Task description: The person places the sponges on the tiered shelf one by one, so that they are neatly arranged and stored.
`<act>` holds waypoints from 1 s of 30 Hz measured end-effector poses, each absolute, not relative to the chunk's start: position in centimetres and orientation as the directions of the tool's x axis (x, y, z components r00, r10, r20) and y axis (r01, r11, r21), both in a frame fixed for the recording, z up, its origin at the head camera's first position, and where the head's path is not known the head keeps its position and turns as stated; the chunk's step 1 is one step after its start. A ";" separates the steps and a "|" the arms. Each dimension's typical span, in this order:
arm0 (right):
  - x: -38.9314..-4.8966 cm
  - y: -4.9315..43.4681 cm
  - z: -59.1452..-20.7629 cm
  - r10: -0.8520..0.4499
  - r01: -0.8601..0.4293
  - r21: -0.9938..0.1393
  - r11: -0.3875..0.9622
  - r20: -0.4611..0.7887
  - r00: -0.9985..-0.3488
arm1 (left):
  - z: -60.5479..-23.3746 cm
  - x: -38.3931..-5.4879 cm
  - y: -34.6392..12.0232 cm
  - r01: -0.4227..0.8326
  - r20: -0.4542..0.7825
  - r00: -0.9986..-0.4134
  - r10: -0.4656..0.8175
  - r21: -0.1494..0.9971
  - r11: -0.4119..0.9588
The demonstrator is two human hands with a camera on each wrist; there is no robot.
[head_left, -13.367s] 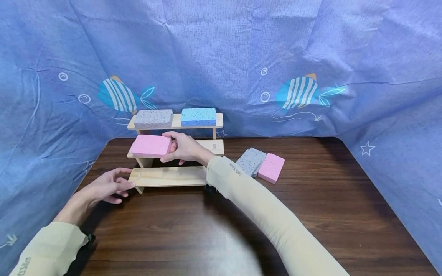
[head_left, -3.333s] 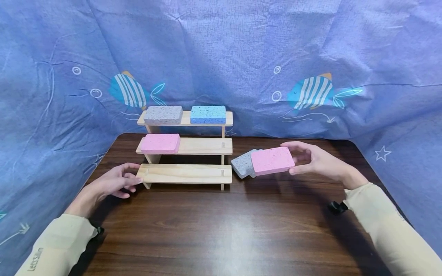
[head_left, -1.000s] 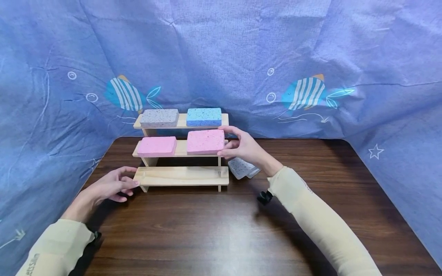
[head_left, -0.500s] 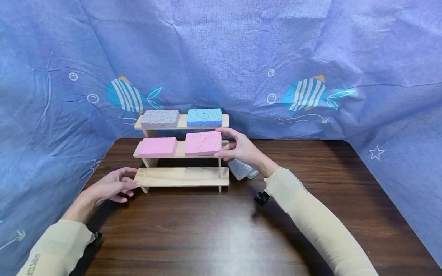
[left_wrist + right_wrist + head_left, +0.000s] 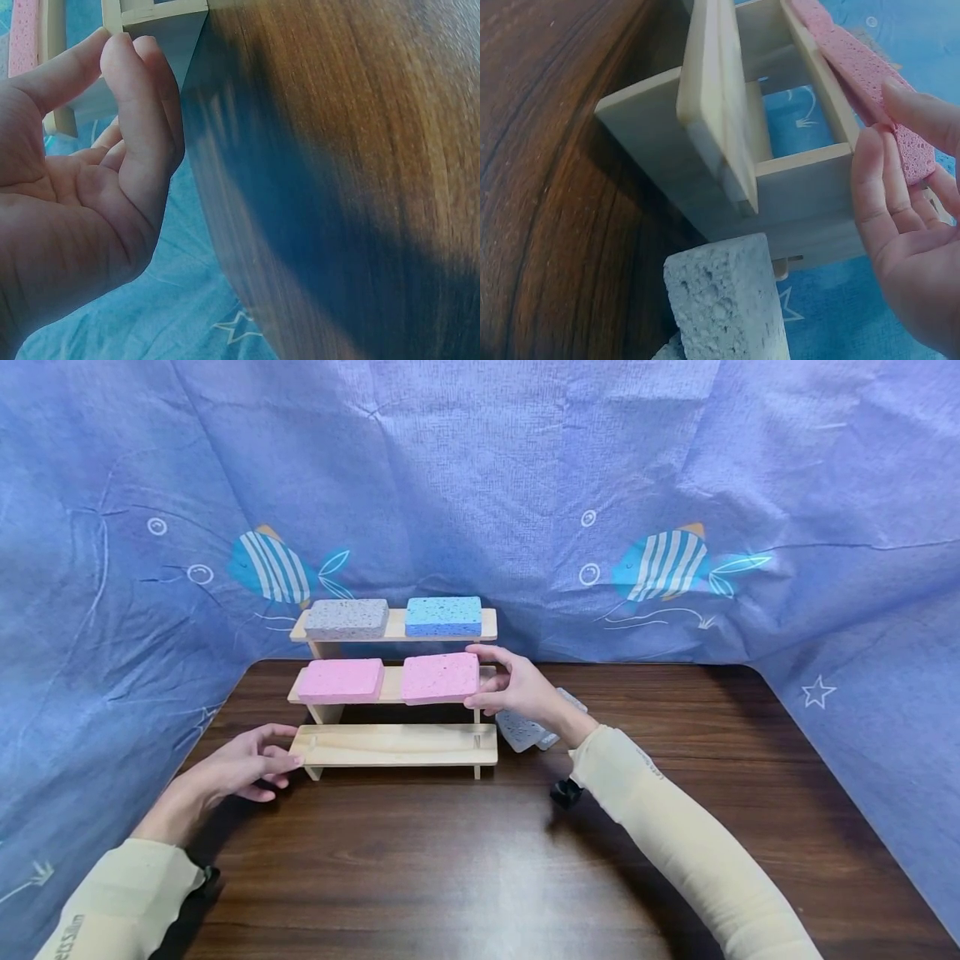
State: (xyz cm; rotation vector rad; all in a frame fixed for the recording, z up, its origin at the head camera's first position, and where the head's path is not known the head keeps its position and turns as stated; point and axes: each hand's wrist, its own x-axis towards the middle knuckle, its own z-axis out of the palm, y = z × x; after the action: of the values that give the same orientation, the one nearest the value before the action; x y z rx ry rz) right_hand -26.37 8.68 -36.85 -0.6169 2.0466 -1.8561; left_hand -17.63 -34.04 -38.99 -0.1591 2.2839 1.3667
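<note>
A three-tier wooden stand (image 5: 393, 747) stands at the table's back left. My right hand (image 5: 517, 687) pinches the right end of a pink sponge (image 5: 440, 677) at the middle tier's right half. In the right wrist view, that pink sponge (image 5: 870, 71) leans at a slant by the tier, the thumb on one face and fingers beneath. Another pink sponge (image 5: 341, 681) lies on the same tier's left half. On the top tier are a grey sponge (image 5: 347, 619) and a blue sponge (image 5: 443, 616). My left hand (image 5: 243, 764) holds the bottom tier's left end between its fingertips.
Grey sponges (image 5: 519, 732) lie overlapping on the table right of the stand, partly hidden under my right wrist. The dark wooden table (image 5: 420, 860) extends in front and right. A blue fish-print cloth (image 5: 480, 485) hangs close behind the stand.
The second pink sponge came from the table at right to the middle tier. Over the last second my right hand lowered it slightly and leftward. My left hand has stayed at the stand's end.
</note>
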 end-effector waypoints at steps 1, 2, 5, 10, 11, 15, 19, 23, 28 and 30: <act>-26.4 8.7 -36.9 -0.505 -0.109 -0.992 0.071 0.059 -0.861 | -39.0 -17.7 -34.1 -0.329 -0.448 -0.883 0.141 0.803 0.497; -26.4 8.7 -36.9 -0.502 -0.112 -0.991 0.073 0.061 -0.863 | -39.0 -17.7 -34.0 -0.328 -0.448 -0.883 0.143 0.804 0.495; -26.3 8.6 -37.0 -0.495 -0.119 -0.989 0.085 0.062 -0.867 | -39.0 -17.7 -34.0 -0.329 -0.449 -0.882 0.142 0.803 0.497; -26.1 8.4 -37.3 -0.490 -0.125 -0.987 0.104 0.059 -0.870 | -38.9 -17.6 -34.2 -0.331 -0.454 -0.880 0.139 0.797 0.506; -26.2 8.4 -37.4 -0.488 -0.125 -0.986 0.109 0.057 -0.871 | -38.9 -17.5 -34.2 -0.333 -0.456 -0.880 0.138 0.796 0.505; -26.2 8.6 -37.4 -0.482 -0.123 -0.985 0.118 0.051 -0.875 | -38.9 -17.6 -34.1 -0.328 -0.452 -0.881 0.143 0.799 0.503; -26.2 8.5 -37.4 -0.484 -0.124 -0.985 0.119 0.052 -0.874 | -38.9 -17.6 -34.0 -0.327 -0.450 -0.881 0.144 0.800 0.504; -26.1 8.4 -37.3 -0.480 -0.136 -0.983 0.125 0.060 -0.875 | -39.0 -17.6 -34.1 -0.322 -0.447 -0.883 0.145 0.800 0.507; -26.1 8.4 -37.4 -0.468 -0.122 -0.983 0.138 0.044 -0.883 | -39.1 -17.6 -34.1 -0.318 -0.446 -0.883 0.147 0.798 0.511; -26.0 8.3 -37.4 -0.464 -0.117 -0.983 0.141 0.039 -0.885 | -39.1 -17.6 -34.1 -0.319 -0.447 -0.882 0.147 0.798 0.511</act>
State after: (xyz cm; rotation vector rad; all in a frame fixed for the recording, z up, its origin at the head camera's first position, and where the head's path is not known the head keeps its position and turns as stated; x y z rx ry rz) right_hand -26.03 8.35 -37.37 -0.5654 2.1465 -1.8091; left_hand -17.62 -34.09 -39.08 -0.1409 2.2920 1.3474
